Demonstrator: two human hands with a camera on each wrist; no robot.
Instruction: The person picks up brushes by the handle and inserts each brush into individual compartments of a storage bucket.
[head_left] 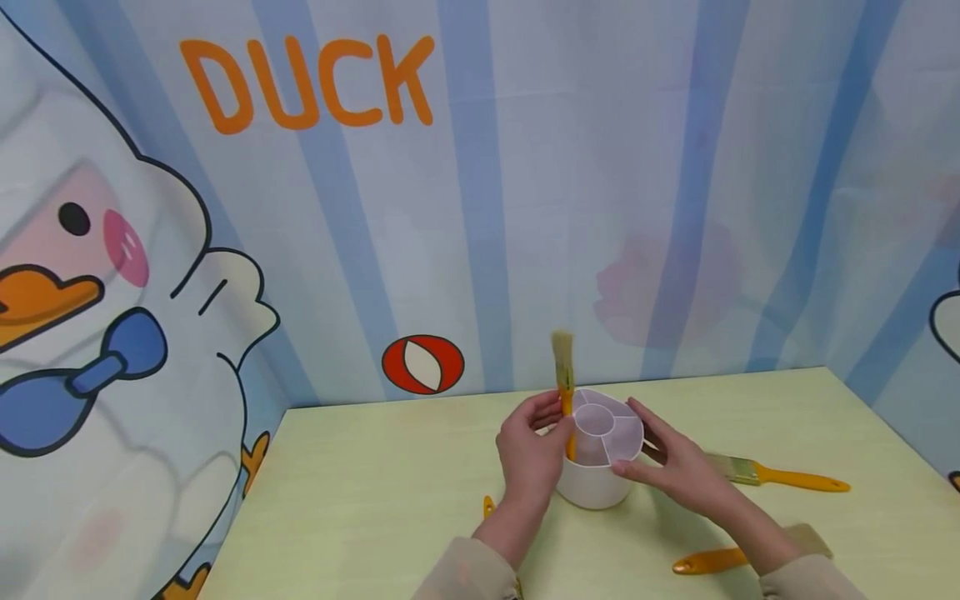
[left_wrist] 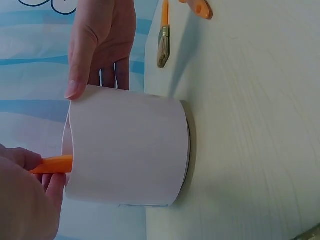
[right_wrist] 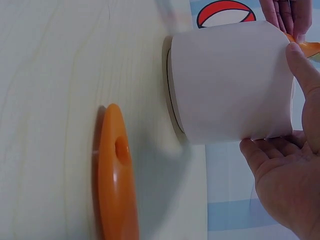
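Observation:
A white round desk organizer [head_left: 595, 487], its inside split into compartments around a central ring, stands on the table. My left hand [head_left: 527, 454] pinches a paintbrush [head_left: 566, 375] by its orange handle, bristles up. The handle's lower end is inside an outer compartment at the organizer's left; in the left wrist view the orange handle [left_wrist: 57, 164] passes behind the white wall. On the opposite side, my right hand [head_left: 682, 471] holds the organizer by its rim. In the right wrist view the thumb and fingers of that right hand [right_wrist: 287, 175] lie against the white wall.
One paintbrush [head_left: 798, 479] lies behind the right forearm. Another brush [head_left: 705, 562] lies nearer, its bristle end partly behind the right wrist. The left forearm covers most of a third orange-handled brush [head_left: 488, 506]. A printed backdrop [head_left: 540, 208] rises behind the pale table [head_left: 375, 500].

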